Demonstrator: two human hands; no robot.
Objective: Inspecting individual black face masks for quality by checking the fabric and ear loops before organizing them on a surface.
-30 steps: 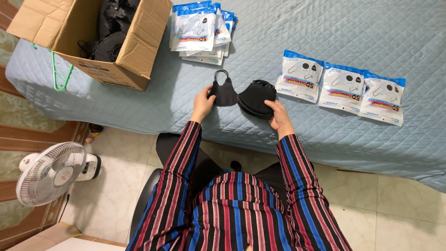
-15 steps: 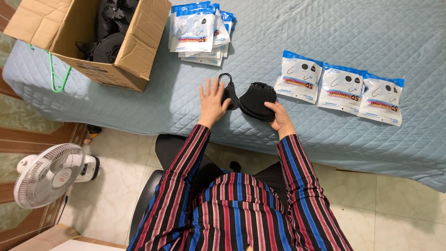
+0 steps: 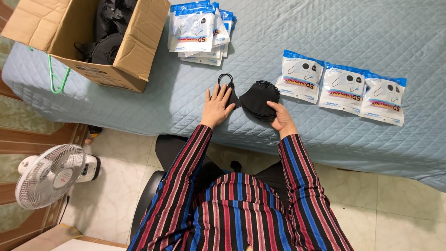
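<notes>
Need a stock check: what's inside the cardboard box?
The box holds loose black masks, piled at its open top. How many there are and what lies beneath them is hidden by the flaps and walls.

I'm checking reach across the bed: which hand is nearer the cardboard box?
Left. The left hand lies flat on a black mask, with the cardboard box up to its left. The right hand holds the stack of black masks, farther from the box.
</notes>
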